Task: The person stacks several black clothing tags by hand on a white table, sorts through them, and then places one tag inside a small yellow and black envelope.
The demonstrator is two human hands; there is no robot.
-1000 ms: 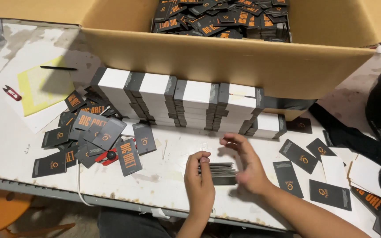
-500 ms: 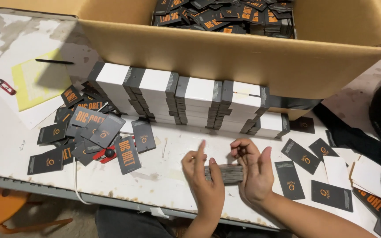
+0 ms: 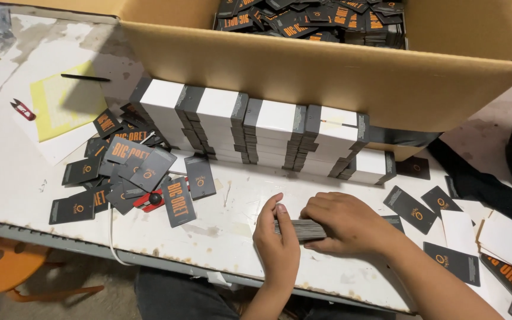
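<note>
My left hand (image 3: 277,243) and my right hand (image 3: 348,224) press together on a thin stack of dark cards (image 3: 301,229) lying on the white table (image 3: 232,219). The left palm pushes against the stack's left end; the right hand covers its top and right end. Behind the hands stands a row of neat card stacks (image 3: 262,133) with white faces and grey edges. To the left lies a loose pile of dark cards with orange print (image 3: 128,172).
A large cardboard box (image 3: 327,71) holding several dark cards stands behind the stacks. More loose cards (image 3: 440,219) lie at the right. A yellow sheet (image 3: 60,106), a small red snipper (image 3: 24,109) and a red tool (image 3: 152,200) lie at left. An orange stool (image 3: 7,266) sits below the table edge.
Both hands dropped onto the table and closed over the card stack, squeezing it flat. The view shifted slightly closer.
</note>
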